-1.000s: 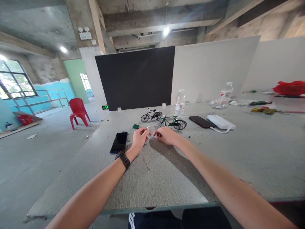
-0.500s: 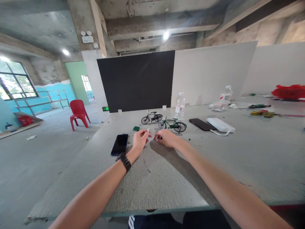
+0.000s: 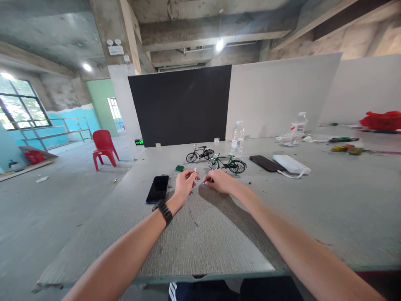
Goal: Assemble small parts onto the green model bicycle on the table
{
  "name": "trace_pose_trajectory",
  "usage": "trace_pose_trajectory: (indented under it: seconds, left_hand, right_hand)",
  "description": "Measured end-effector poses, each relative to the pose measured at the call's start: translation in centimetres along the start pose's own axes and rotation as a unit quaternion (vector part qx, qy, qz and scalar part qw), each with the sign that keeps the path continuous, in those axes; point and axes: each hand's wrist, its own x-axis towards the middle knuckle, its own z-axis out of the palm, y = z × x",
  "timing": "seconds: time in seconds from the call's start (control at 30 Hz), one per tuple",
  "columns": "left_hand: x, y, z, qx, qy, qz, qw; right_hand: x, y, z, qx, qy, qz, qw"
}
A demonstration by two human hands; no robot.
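Left hand (image 3: 184, 183), watch on wrist, pinches a small silver part (image 3: 196, 172) upright btwn fingertips. Right hand (image 3: 219, 182) sits just beside it, fingers curled on a thin tool, tip near the part; too small to tell more. Both rest on grey table (image 3: 200, 234). Dark phone (image 3: 157, 189) lies just left of left hand. Green toy bike (image 3: 227, 163) stands just behind right hand, black toy bike (image 3: 199, 154) further back.

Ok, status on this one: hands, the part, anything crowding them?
Left hand pinching small silver part. Right hand closed on something too small to tell, beside the part. Green bike just behind, phone left; neither touching.
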Motion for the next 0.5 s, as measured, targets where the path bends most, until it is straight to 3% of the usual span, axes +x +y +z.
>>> trace_pose_trajectory:
  seconds: [0.5]
  left_hand:
    - [0.01, -0.15, -0.01, 0.011, -0.003, 0.002, 1.0]
  right_hand:
    - [-0.09, -0.34, -0.06, -0.004, 0.002, -0.001, 1.0]
